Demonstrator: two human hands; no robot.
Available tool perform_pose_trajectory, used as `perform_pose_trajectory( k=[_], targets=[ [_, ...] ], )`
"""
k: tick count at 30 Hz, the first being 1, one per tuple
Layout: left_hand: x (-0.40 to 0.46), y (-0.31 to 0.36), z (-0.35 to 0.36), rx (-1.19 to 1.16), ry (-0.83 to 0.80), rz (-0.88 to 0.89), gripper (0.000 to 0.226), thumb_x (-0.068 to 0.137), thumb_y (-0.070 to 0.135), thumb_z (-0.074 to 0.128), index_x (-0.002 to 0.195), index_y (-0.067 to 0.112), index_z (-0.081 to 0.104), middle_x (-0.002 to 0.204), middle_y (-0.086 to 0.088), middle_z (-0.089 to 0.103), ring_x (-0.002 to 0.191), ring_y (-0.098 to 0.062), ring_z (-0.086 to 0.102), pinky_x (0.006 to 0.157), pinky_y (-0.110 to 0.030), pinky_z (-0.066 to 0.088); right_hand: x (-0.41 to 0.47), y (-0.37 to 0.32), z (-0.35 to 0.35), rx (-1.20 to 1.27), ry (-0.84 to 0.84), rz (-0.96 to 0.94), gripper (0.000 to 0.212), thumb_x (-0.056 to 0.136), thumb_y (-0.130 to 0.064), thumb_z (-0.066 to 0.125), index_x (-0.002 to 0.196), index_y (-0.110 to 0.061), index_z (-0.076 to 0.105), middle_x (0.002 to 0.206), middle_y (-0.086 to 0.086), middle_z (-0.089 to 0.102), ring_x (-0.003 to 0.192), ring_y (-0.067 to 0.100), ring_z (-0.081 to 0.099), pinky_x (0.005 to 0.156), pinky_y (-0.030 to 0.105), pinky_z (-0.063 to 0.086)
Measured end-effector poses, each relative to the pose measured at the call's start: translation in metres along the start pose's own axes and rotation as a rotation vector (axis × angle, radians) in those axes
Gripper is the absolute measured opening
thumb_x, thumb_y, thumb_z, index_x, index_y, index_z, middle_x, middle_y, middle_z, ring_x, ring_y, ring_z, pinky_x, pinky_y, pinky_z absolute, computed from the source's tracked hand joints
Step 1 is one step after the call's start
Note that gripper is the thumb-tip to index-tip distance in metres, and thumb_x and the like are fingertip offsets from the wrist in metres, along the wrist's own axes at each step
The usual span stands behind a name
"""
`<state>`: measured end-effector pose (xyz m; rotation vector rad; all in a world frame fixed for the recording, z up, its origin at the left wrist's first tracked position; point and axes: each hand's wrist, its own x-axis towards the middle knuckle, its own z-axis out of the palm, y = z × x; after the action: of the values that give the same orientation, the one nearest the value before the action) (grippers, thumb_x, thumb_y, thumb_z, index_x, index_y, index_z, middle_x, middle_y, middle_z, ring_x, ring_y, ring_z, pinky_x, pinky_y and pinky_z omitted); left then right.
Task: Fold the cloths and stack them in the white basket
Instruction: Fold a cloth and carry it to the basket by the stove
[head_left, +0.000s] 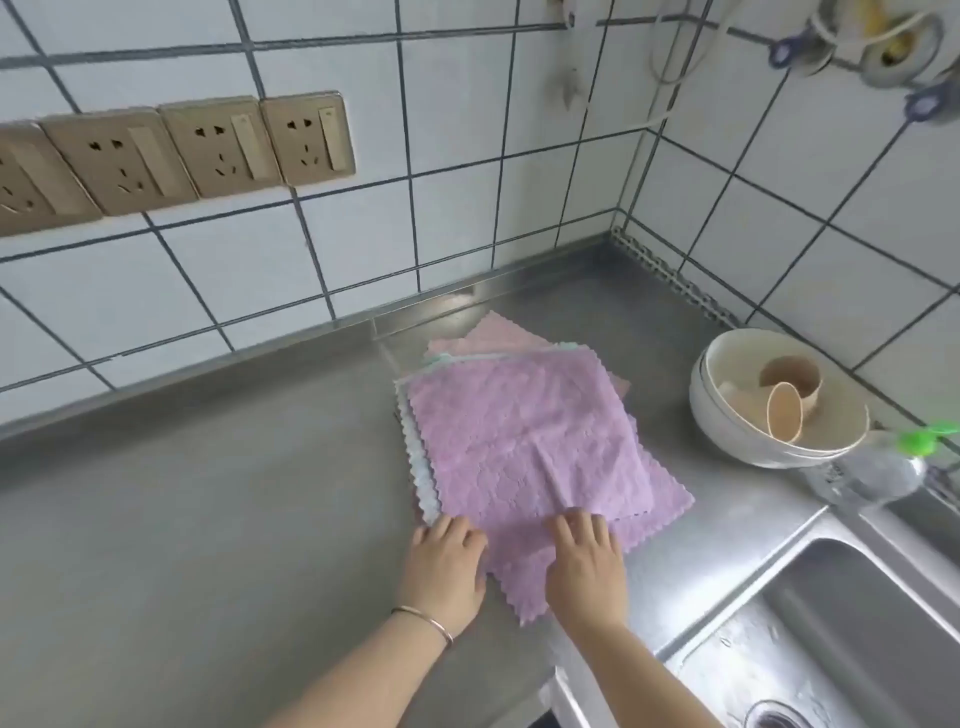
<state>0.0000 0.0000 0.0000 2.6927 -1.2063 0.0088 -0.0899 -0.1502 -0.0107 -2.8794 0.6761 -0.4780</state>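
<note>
We press our left hand (445, 564) flat on the purple cloth (524, 441) topping the pile left of the bowl (727, 415), likely anchoring it. Our right hand (586, 558) pinches its near edge, seemingly to start a fold; no white basket shows.

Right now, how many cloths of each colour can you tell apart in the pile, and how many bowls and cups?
Purple cloths: 2
Pink cloths: at least 1
Pale blue-white cloths: at least 1, edges only
Bowls: 2, nested
Cups: 2
Total: at least 8
</note>
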Motion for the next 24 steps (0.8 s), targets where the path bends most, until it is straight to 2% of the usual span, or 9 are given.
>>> perform_pose_trajectory(
  k=[2,5,7,8,10,16,19,22,24],
  targets=[
    [0.01,0.008,0.004,-0.03,-0.018,-0.004,0.041,0.035,0.042,0.082,0.068,0.029,0.062,0.072,0.011,0.057,0.069,-0.014,0.059,0.057,-0.028,0.048,0.009,0.009,0.0,-0.004,0.055,-0.012,0.05,0.053,-0.004,0.021,0.086,-0.018,0.056,0.09,0.003,0.059,0.079,0.023,0.044,0.057,0.031,0.048],
    [0.022,0.012,0.011,-0.003,-0.046,-0.016,0.045,0.035,0.051,0.079,0.07,0.029,0.059,0.072,0.009,0.055,0.067,-0.015,0.057,0.056,-0.031,0.048,0.021,0.023,0.007,-0.045,0.048,-0.049,0.036,0.057,0.0,0.043,0.079,-0.02,0.064,0.09,0.001,0.059,0.079,0.023,0.047,0.061,0.031,0.044],
    [0.027,0.015,0.011,0.006,-0.026,-0.036,0.047,0.038,0.058,0.074,0.071,0.029,0.059,0.073,0.008,0.055,0.066,-0.016,0.057,0.055,-0.032,0.046,0.027,0.031,0.01,-0.037,0.052,-0.12,0.019,0.063,-0.01,0.058,0.073,-0.024,0.066,0.083,-0.003,0.06,0.079,0.021,0.046,0.065,0.03,0.042],
    [0.028,0.017,0.01,0.02,-0.029,-0.044,0.046,0.042,0.062,0.068,0.072,0.029,0.059,0.074,0.009,0.056,0.066,-0.015,0.057,0.055,-0.032,0.045,0.029,0.033,0.01,-0.017,0.042,-0.148,0.012,0.069,-0.016,0.057,0.07,-0.024,0.066,0.08,-0.005,0.059,0.079,0.021,0.046,0.066,0.03,0.042],
    [0.034,0.023,0.006,0.014,-0.018,-0.048,0.045,0.05,0.066,0.055,0.076,0.03,0.062,0.077,0.01,0.058,0.067,-0.014,0.058,0.056,-0.03,0.044,0.035,0.033,0.005,0.022,0.04,-0.189,0.02,0.08,-0.027,0.048,0.069,-0.022,0.064,0.075,-0.007,0.059,0.076,0.021,0.052,0.067,0.031,0.043],
    [0.048,0.022,-0.011,-0.119,0.044,-0.148,0.021,0.054,0.028,0.07,0.075,0.031,0.067,0.071,0.011,0.062,0.057,-0.016,0.062,0.048,-0.028,0.046,0.068,0.017,-0.019,0.114,0.156,-0.219,0.021,0.084,-0.024,0.043,0.073,-0.017,0.06,0.066,-0.007,0.057,0.063,0.02,0.053,0.066,0.028,0.031],
    [0.052,0.006,-0.024,-0.292,0.044,-0.196,0.026,0.066,0.015,0.058,0.085,0.028,0.071,0.077,0.008,0.067,0.059,-0.024,0.065,0.046,-0.027,0.045,0.079,0.024,-0.026,0.029,0.109,-0.314,0.009,0.07,-0.012,0.058,0.076,-0.017,0.063,0.071,-0.005,0.058,0.067,0.022,0.054,0.067,0.029,0.037],
    [0.053,-0.009,-0.037,-0.337,0.082,-0.216,0.035,0.079,0.011,0.053,0.105,0.029,0.069,0.101,0.008,0.069,0.085,-0.025,0.065,0.065,-0.029,0.047,0.086,0.034,-0.034,-0.035,-0.003,-0.207,0.04,0.04,-0.003,0.079,0.076,-0.018,0.07,0.076,-0.004,0.063,0.072,0.025,0.059,0.066,0.033,0.047],
    [0.052,-0.022,-0.055,-0.35,0.17,-0.195,0.034,0.073,0.016,0.051,0.096,0.031,0.071,0.093,0.011,0.071,0.077,-0.022,0.067,0.06,-0.027,0.05,0.091,0.036,-0.047,-0.018,-0.015,-0.113,0.047,0.033,0.004,0.08,0.073,-0.018,0.071,0.073,-0.003,0.065,0.068,0.027,0.061,0.064,0.034,0.047]
  ],
)
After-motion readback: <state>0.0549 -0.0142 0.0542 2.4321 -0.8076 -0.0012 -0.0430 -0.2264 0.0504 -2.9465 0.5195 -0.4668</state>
